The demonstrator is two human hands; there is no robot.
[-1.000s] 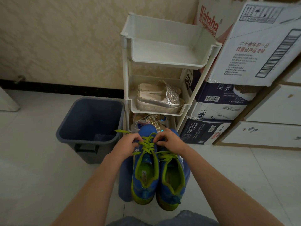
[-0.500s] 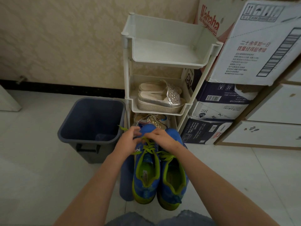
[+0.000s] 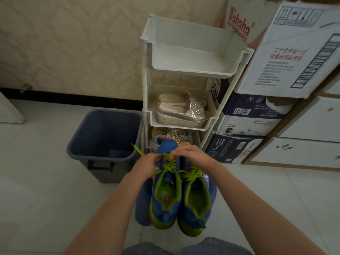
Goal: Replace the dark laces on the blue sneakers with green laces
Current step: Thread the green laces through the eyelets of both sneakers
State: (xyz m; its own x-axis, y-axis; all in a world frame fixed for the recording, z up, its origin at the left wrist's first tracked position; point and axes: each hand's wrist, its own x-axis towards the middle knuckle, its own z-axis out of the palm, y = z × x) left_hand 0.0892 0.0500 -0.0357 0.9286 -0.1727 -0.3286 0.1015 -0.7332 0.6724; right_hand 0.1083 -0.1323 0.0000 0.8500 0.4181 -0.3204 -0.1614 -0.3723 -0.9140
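Green lace (image 3: 170,165), flat weave: likely soft, light, limp; best taken near its ends. Pinched over a sneaker (image 3: 165,199) by curled fingers of left hand (image 3: 149,165) and right hand (image 3: 189,153).

Two blue sneakers (image 3: 165,200), two green laces (image 3: 170,166), two hands (image 3: 149,165), one grey bin (image 3: 74,144), one white rack (image 3: 191,57), two silver sandals (image 3: 181,115)
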